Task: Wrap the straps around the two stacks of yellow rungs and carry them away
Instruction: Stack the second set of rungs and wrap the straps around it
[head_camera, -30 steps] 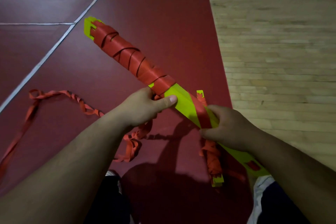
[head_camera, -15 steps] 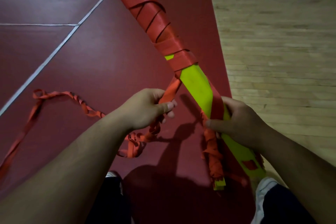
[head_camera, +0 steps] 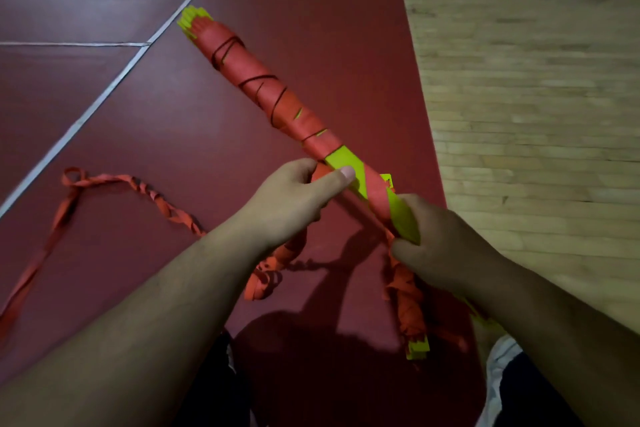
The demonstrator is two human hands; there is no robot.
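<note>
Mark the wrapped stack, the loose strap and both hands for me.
wrapped stack [head_camera: 263, 87], head view: on its red windings.
loose strap [head_camera: 152, 196], head view: twisted stretch on the floor.
left hand [head_camera: 294, 198], head view: back.
right hand [head_camera: 436, 239], head view: back.

Two rung stacks [head_camera: 266, 94], two hands [head_camera: 291, 201].

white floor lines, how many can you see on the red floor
2. A long diagonal line runs from lower left toward the top middle; a short horizontal line meets it at upper left. More may lie outside the view.
</note>
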